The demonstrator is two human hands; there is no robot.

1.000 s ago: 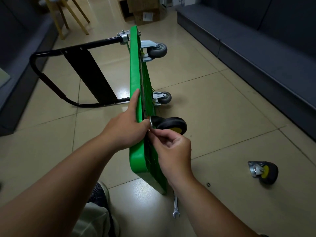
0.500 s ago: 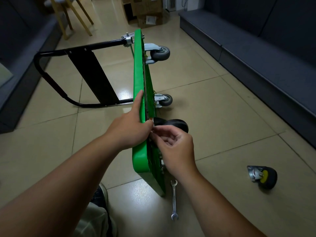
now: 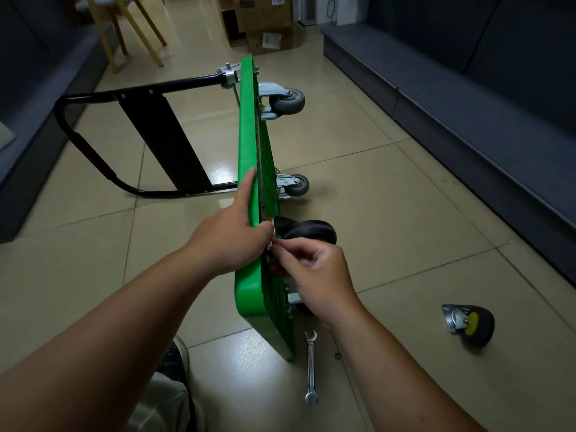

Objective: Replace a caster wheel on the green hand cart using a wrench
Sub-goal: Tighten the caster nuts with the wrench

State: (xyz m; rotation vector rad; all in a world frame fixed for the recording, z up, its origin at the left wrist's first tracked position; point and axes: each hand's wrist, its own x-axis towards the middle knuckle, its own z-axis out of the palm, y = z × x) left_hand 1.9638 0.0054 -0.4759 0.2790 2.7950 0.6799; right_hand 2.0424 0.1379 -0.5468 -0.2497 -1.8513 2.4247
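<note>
While the left hand point(image 3: 229, 241) clasps the green cart point(image 3: 249, 157), the wrench point(image 3: 310, 366) lies below the right hand's point(image 3: 318, 277) pinched grip.

The room is dim, and the dark sofas point(image 3: 467, 126) at the sides almost fade to black. Light from above makes bright white spots on the shiny floor point(image 3: 389, 213), one by the cart point(image 3: 249, 145) and one near the wrench point(image 3: 310, 366). The wide lens bends lines near the edges, and the arms at the bottom look big and a bit soft.
</note>
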